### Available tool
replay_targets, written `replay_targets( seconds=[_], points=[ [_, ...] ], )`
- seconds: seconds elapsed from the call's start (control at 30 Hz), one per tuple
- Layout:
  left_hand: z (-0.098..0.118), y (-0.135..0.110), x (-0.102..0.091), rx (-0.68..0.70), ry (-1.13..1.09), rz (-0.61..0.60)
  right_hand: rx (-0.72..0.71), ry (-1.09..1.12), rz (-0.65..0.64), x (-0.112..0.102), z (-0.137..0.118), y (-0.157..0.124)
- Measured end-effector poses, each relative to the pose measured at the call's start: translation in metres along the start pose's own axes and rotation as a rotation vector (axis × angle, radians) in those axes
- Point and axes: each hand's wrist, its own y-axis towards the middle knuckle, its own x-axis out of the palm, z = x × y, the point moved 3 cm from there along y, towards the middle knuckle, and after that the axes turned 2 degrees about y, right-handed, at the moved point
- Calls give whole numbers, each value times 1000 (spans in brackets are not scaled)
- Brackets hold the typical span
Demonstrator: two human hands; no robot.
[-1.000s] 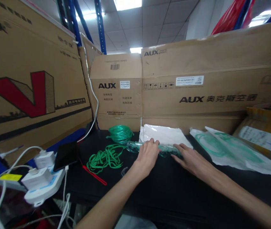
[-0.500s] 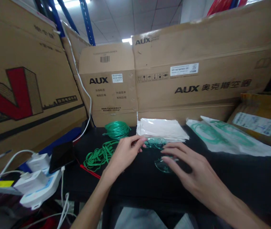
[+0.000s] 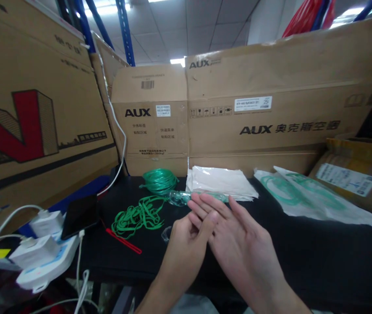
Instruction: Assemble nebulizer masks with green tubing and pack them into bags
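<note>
My left hand [image 3: 189, 240] is closed, its thumb lying over the fingers of my right hand [image 3: 241, 248]. What its curled fingers hold, if anything, is hidden. Palm up, my right hand stretches its fingers out flat towards the left. A small clear, curved plastic edge [image 3: 165, 234] shows just left of my left hand; whether a hand holds it I cannot tell. Behind my fingertips lie clear, green-tinted plastic pieces [image 3: 178, 198] in a row. A tangle of flat green straps [image 3: 138, 218] rests on the black table to the left, in front of a coil of green tubing [image 3: 159, 181].
White plastic sheets or bags [image 3: 221, 181] lie stacked at the back. To the right are white packets [image 3: 300, 192] with green tubing inside, beside a taped carton [image 3: 346, 174]. A red strap [image 3: 123, 240], a dark phone [image 3: 80, 216] and a power strip [image 3: 50, 264] occupy the left. Cardboard walls stand behind.
My hands have come together, and my right hand has turned palm up. The clear, cup-like piece beneath my right hand is out of sight there. The view has shifted slightly.
</note>
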Motion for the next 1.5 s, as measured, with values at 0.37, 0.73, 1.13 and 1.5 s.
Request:
replay_targets(
  seconds=[0.37,0.73,1.13,1.5],
  points=[
    [-17,36,-77,63,134,215,134,-685,96,-27,-18,7],
    [-26,34,-102,24,1002,-236,190,-2122,-45,-105,-84,-17],
    [-41,41,-97,45,1008,-313,252,-2069,-52,-89,-77,-22],
    [-37,41,-74,134,962,-258,218,-2046,-55,-99,-74,-21]
  ],
)
